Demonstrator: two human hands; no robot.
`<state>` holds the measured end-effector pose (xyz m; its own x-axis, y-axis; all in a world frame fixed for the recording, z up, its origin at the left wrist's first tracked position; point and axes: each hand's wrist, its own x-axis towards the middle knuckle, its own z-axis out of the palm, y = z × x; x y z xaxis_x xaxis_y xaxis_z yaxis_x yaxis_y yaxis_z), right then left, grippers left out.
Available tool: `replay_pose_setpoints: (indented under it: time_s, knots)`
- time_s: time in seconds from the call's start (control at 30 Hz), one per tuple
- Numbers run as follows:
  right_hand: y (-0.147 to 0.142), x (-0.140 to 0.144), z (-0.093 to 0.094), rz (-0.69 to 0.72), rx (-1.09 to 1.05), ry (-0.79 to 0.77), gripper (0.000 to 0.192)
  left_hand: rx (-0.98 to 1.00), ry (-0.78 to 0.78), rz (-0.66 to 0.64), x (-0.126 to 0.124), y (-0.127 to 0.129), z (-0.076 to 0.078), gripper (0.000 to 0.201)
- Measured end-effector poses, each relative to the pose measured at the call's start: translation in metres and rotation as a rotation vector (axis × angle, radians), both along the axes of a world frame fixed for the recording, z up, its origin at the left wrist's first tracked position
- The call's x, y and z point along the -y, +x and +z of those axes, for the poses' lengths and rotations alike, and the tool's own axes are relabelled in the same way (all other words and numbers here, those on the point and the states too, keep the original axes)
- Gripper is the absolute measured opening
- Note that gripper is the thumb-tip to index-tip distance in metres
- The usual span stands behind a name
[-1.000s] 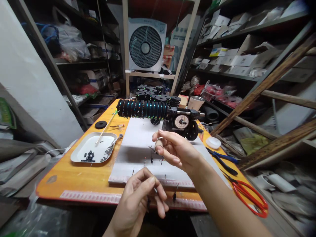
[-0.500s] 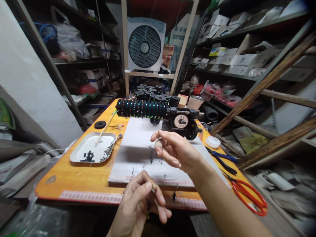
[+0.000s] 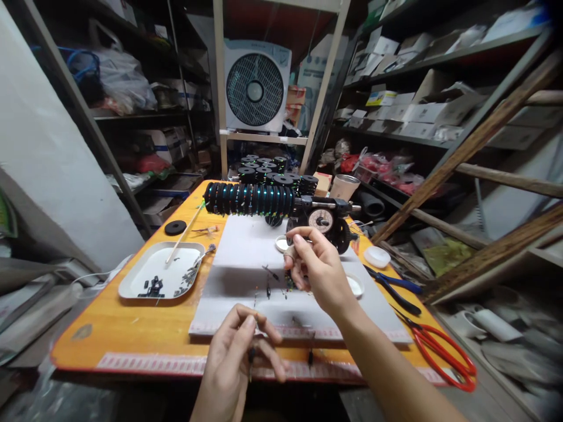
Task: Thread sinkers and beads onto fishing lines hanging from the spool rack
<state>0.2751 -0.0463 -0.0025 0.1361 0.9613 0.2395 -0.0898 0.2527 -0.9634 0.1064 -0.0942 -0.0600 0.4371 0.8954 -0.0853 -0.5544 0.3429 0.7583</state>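
Orange laminate is showing along the near edge of your worktop (image 3: 132, 328), and a pale grey mat (image 3: 246, 246) is lying across its middle. Your left hand (image 3: 240, 351) is hovering low over that near edge, thumb and forefinger pinched together on a small dark hook-like piece (image 3: 251, 355) that is hanging just below the fingertips; the other fingers are curling loosely. Your right hand (image 3: 319, 269) is sitting above the middle of the mat, fingers bent and nearly closed around something thin. What it is gripping is too fine to make out, though a thin line seems to be running between your two hands.

Compared with a second ago, your right hand is lying lower and nearer the mat, its forefinger now hooked rather than stretched out, while your left hand is keeping its pinch and has drifted slightly left. That reads as the line being drawn tighter, though this is only a judgement.

Behind your right hand, the black winder with a round dial (image 3: 323, 221) is carrying a row of black spools (image 3: 248, 199). A white tray (image 3: 176, 258) is holding small dark bits at your left, and red scissors (image 3: 444, 351) are lying at your right. No writing is legible anywhere; the shelf boxes' labels are too blurred.
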Motion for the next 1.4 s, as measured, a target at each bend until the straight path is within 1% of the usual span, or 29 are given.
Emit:
replay_pose_setpoints:
  time_s: [0.07,0.17,0.23,0.27,0.33,0.4,0.47,0.53,0.57,0.67,0.73,0.77,0.87,0.93,0.97,1.0,1.03,1.07,1.13,1.17,1.23,1.3,1.4]
  knots:
    - [-0.004,-0.002,0.000,-0.051,0.054,0.033,0.027,-0.090,0.042,0.061,-0.002,-0.001,-0.007,0.017]
    - [-0.012,-0.005,0.000,-0.070,0.131,0.050,0.035,-0.246,0.121,0.153,-0.003,-0.005,-0.017,0.037]
    - [-0.016,-0.008,0.001,-0.092,0.174,0.064,0.036,-0.325,0.150,0.192,-0.003,-0.011,-0.021,0.046]
    - [-0.017,-0.010,0.001,-0.107,0.196,0.072,0.036,-0.365,0.151,0.192,-0.003,-0.014,-0.023,0.050]
    - [-0.020,-0.014,0.001,-0.130,0.241,0.083,0.039,-0.432,0.148,0.149,-0.002,-0.021,-0.023,0.061]
    - [-0.021,-0.015,0.001,-0.134,0.293,0.086,0.041,-0.491,0.157,0.097,-0.001,-0.028,-0.021,0.072]
    - [-0.023,-0.013,0.002,-0.139,0.357,0.100,0.040,-0.549,0.178,0.089,0.001,-0.032,-0.019,0.078]
    - [-0.024,-0.005,0.004,-0.179,0.437,0.147,0.031,-0.595,0.200,0.109,0.002,-0.035,-0.016,0.080]
    - [-0.024,0.000,0.007,-0.220,0.478,0.185,0.026,-0.620,0.216,0.119,0.002,-0.035,-0.015,0.080]
    - [-0.017,0.014,0.017,-0.410,0.564,0.311,0.015,-0.740,0.298,0.159,0.005,-0.037,-0.011,0.074]
    - [-0.007,0.018,0.024,-0.520,0.596,0.354,0.015,-0.822,0.352,0.204,0.006,-0.037,-0.006,0.068]
    - [-0.002,0.018,0.027,-0.549,0.612,0.357,0.017,-0.841,0.361,0.225,0.006,-0.037,-0.002,0.065]
    - [0.008,0.013,0.032,-0.559,0.661,0.346,0.022,-0.815,0.392,0.311,0.004,-0.029,0.016,0.049]
    - [0.008,0.011,0.033,-0.541,0.688,0.360,0.021,-0.753,0.468,0.359,-0.004,-0.018,0.032,0.035]
    - [0.006,0.011,0.032,-0.526,0.701,0.373,0.021,-0.712,0.507,0.353,-0.010,-0.011,0.040,0.032]
    - [0.005,0.011,0.032,-0.508,0.714,0.384,0.020,-0.663,0.531,0.304,-0.019,-0.002,0.046,0.033]
    - [0.003,0.012,0.031,-0.488,0.724,0.393,0.020,-0.611,0.539,0.217,-0.029,0.006,0.052,0.039]
    - [0.002,0.013,0.030,-0.473,0.731,0.397,0.019,-0.583,0.542,0.168,-0.040,0.015,0.056,0.045]
    - [0.003,0.015,0.028,-0.458,0.734,0.393,0.019,-0.560,0.544,0.172,-0.063,0.030,0.060,0.056]
    - [0.004,0.017,0.027,-0.455,0.734,0.384,0.019,-0.554,0.542,0.184,-0.072,0.036,0.060,0.058]
    - [0.007,0.021,0.026,-0.442,0.734,0.358,0.020,-0.540,0.543,0.219,-0.086,0.044,0.059,0.053]
    - [0.010,0.024,0.024,-0.430,0.728,0.335,0.020,-0.523,0.543,0.265,-0.090,0.047,0.056,0.040]
    - [0.009,0.027,0.022,-0.395,0.711,0.303,0.022,-0.503,0.536,0.353,-0.083,0.045,0.053,0.029]
